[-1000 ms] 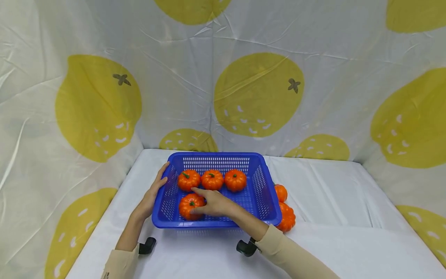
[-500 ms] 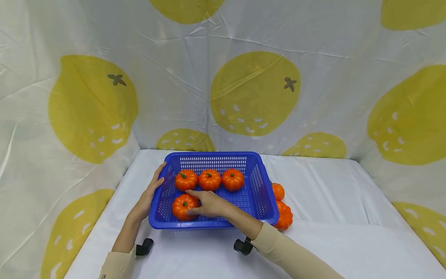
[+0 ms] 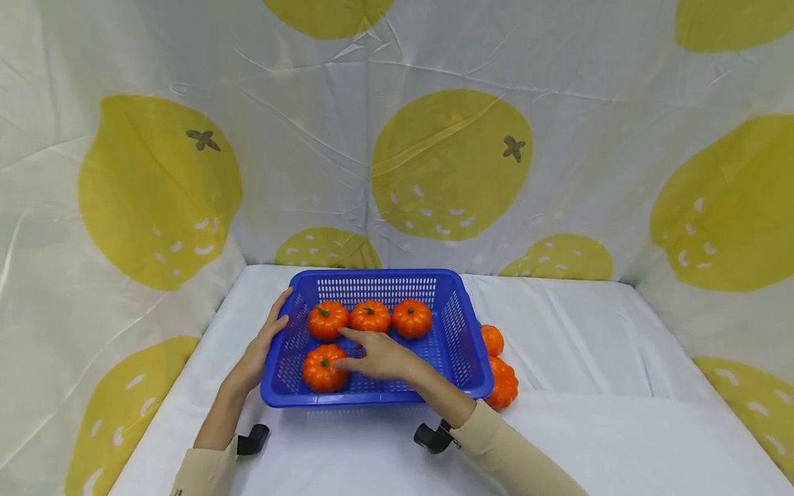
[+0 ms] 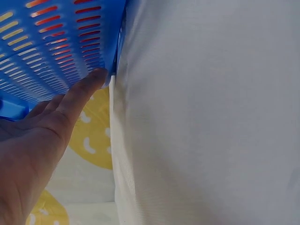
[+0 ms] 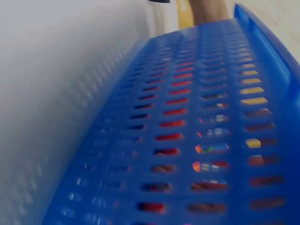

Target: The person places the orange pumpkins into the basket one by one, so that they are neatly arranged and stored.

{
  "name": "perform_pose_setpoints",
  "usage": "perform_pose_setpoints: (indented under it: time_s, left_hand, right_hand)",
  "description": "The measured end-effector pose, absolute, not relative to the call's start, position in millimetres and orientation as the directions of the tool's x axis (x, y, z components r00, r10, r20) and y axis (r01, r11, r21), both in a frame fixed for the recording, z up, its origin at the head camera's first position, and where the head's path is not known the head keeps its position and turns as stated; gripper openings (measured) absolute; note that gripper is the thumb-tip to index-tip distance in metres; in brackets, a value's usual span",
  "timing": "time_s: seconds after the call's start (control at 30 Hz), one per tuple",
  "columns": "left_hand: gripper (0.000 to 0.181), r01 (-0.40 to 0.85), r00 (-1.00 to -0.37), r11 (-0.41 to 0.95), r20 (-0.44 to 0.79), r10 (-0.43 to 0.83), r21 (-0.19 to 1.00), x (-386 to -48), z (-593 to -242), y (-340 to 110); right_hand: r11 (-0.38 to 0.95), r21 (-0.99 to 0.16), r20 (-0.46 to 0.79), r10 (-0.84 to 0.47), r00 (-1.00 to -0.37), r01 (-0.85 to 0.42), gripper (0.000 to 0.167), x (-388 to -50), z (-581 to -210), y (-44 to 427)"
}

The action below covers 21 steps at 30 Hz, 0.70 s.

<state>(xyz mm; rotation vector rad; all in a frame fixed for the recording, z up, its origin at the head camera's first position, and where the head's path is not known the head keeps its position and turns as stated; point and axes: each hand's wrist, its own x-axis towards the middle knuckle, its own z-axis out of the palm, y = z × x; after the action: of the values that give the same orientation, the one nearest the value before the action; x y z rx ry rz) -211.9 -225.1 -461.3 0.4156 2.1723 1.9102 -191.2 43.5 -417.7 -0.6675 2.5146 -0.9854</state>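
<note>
A blue perforated basket point(image 3: 372, 399) stands on the white cloth. My left hand point(image 3: 257, 351) lies along its left side; in the left wrist view the hand point(image 4: 35, 145) has its fingers extended against the basket's outer wall point(image 4: 111, 28). Inside, an orange pumpkin point(image 3: 318, 375) sits at the front left. Over its right edge reaches the thumb of my right hand point(image 3: 384, 356), index finger stretched above, fingers apart; contact is unclear. Three more pumpkins, left point(image 3: 327, 322), middle point(image 3: 370, 315) and right point(image 3: 412, 319), form a back row. The basket wall point(image 5: 286, 122) hides my right hand in the right wrist view.
Outside the basket's right side are a small orange pumpkin point(image 3: 493, 340) and a larger orange one point(image 3: 504, 384), partly hidden by the basket. Lemon-print cloth point(image 3: 453, 165) hangs behind and at both sides. Black devices are strapped at both wrists.
The front-left pumpkin has shifted slightly left inside the basket. My right hand first followed it, then drew back a little to the right with its index finger lifted. My left hand stays at the basket's side.
</note>
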Motion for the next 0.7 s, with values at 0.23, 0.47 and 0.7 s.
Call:
perform_pose_setpoints:
  time_s: [0.23, 0.47, 0.7]
  left_hand:
    - [0.059, 0.063, -0.928, 0.100, 0.022, 0.373, 0.993, -210.6, -464.0, -224.8]
    - [0.059, 0.058, -0.919, 0.090, 0.018, 0.393, 0.994, -208.5, -467.2, -223.3]
    - [0.061, 0.046, -0.920, 0.137, -0.012, 0.391, 0.990, -210.0, -460.8, -228.0]
  right_hand:
    - [0.611, -0.728, -0.059, -0.508, -0.859, -0.311, 0.075, -187.2, -405.5, 96.1]
    - [0.568, -0.733, 0.230, -0.309, -0.923, -0.373, 0.060, -166.1, -401.5, 182.4]
    - [0.637, -0.709, 0.275, -0.147, -0.950, -0.304, 0.061, -158.7, -427.8, 253.5]
